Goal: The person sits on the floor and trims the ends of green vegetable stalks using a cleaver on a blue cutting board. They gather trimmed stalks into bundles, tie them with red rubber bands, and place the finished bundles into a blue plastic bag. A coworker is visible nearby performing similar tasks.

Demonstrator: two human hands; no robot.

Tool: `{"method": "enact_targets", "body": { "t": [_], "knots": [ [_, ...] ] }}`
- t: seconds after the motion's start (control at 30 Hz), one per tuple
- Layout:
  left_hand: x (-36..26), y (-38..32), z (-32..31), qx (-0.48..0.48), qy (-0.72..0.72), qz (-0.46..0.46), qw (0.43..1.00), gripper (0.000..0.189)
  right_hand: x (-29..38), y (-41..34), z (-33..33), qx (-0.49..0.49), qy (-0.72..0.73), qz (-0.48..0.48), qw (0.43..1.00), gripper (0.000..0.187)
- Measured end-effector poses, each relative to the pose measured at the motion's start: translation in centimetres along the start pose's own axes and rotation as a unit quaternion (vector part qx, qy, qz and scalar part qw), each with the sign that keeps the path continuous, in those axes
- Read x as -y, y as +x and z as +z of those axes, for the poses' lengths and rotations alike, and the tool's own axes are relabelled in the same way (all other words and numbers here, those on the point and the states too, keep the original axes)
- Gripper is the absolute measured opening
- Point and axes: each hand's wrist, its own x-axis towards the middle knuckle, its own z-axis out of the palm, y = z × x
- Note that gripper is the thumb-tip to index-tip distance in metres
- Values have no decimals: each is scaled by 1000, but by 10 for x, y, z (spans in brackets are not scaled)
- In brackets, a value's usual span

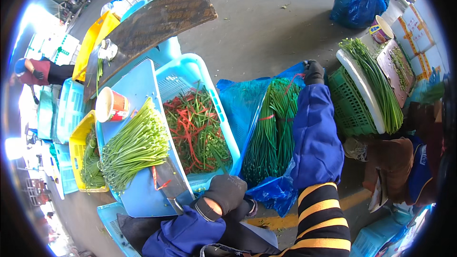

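My right hand (314,72), in a dark glove, is closed at the far rim of a blue plastic bag (237,94); a red strip (293,78) runs from beside its fingers. Long bundles of green chive-like stems (271,132), bound with red ties, lie in the bag. My left hand (226,191), also gloved, is low in the middle, by the bag's near end and the corner of a blue board (139,200). Its fingers are hidden behind the back of the hand. On that board rest loose pale-green stems (139,146), a dark flat blade (171,175) and a paper tub (112,104).
A light-blue basket (223,114) holds green scraps and red strips (194,142). A wooden plank (171,14) spans crates at left. At right, stems (375,82) lie on a white slab over a green crate (350,100). A seated person's leg (389,157) is close by.
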Motion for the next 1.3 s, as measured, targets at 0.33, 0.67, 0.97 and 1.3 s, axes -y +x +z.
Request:
{"method": "enact_targets", "body": {
  "t": [0.33,0.67,0.97,1.3],
  "knots": [
    [-2,7,4,-5,30,61,998,15,62,-16,-38,84,-108,-55,989,29],
    [-9,20,17,51,75,72,993,17,-8,-292,-206,473,-737,-175,450,43],
    [-11,7,9,112,84,-13,990,25,53,-230,-323,119,-859,-216,449,50],
    [-21,-1,4,144,111,-22,983,27,137,-200,-260,25,-871,-137,471,51]
  ]
}}
